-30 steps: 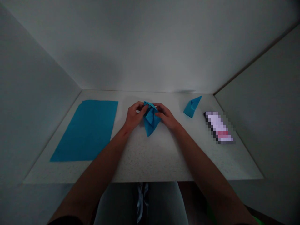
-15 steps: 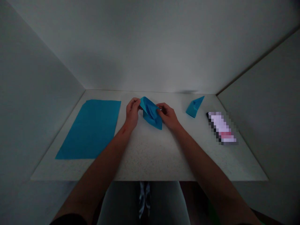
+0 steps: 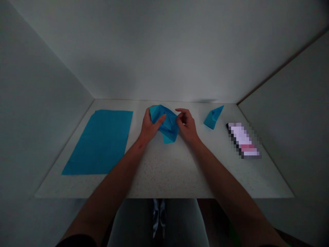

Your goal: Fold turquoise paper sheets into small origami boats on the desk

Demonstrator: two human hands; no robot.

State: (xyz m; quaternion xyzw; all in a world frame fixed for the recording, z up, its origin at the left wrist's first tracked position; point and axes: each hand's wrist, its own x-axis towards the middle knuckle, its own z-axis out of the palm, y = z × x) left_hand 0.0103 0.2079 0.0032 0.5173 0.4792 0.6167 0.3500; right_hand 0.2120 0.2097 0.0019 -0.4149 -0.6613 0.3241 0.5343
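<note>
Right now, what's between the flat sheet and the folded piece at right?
Head view: the left hand, the blue paper it holds, and the right hand at its edge.

The scene is dim and grey, with soft light falling from a source outside the view. The back wall (image 3: 169, 68) is palest low in the middle and darkens toward the corners of the frame. A broad, faint shadow spreads over its left part; a small one lies at its foot behind the folded blue paper piece (image 3: 214, 118). The phone (image 3: 243, 141) shows a bright screen, blurred into coarse pixel blocks. Below the tabletop (image 3: 164, 175), the legs (image 3: 136, 223) sink into gloom. Wide-angle stretching splays the side walls and lengthens the forearms (image 3: 123, 168); fine detail is soft.
</note>
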